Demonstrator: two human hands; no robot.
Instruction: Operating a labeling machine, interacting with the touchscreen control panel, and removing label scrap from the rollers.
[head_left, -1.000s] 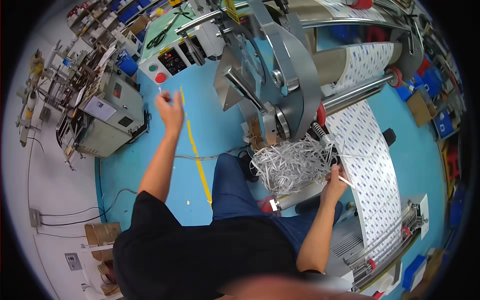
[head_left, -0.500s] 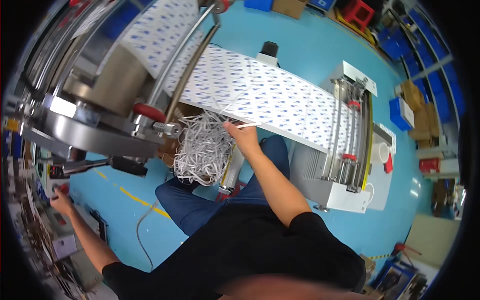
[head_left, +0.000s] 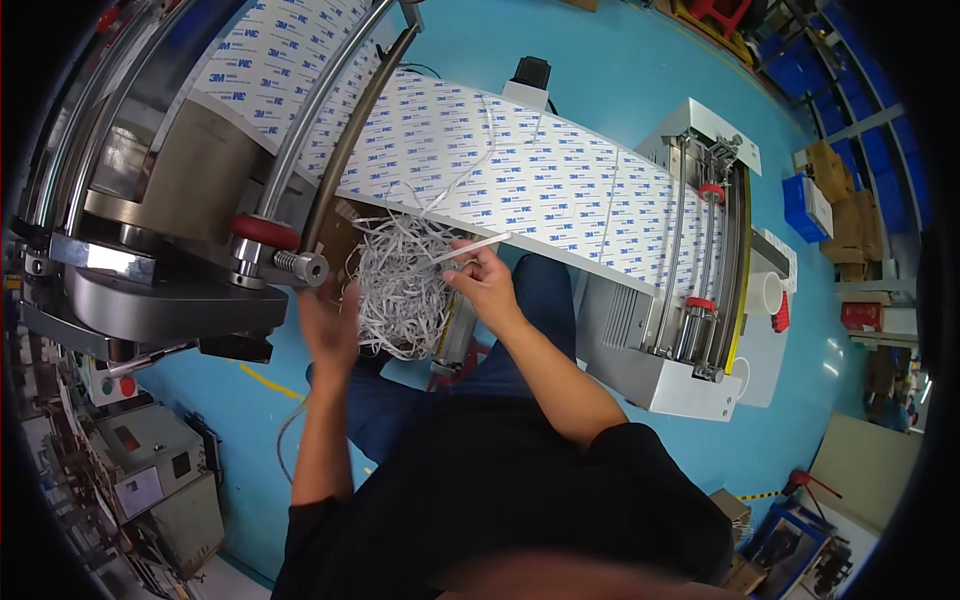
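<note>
A thin white strip (head_left: 477, 247) is pinched in the fingers of my right hand (head_left: 487, 290), at the near edge of the printed web. Beside that hand lies a tangled heap of narrow white strips (head_left: 402, 300). My left hand (head_left: 330, 325) is at the heap's left side, close to the machine's threaded knob (head_left: 308, 267); motion blurs its fingers. The white web with blue print (head_left: 500, 165) runs from the machine at left to the one at right. A loose strip curls across its top.
The large metal roller machine (head_left: 150, 275) fills the left, its steel bars (head_left: 345, 150) crossing the web. At right stands a second roller unit (head_left: 690, 270) with red rings. A control box with green and red buttons (head_left: 115, 387) is at lower left. Cartons and blue bins line the right.
My left hand has come from the red button at lower left to beside the strip heap. My right hand stays near the web's edge with the strip, its fingers slightly shifted.
</note>
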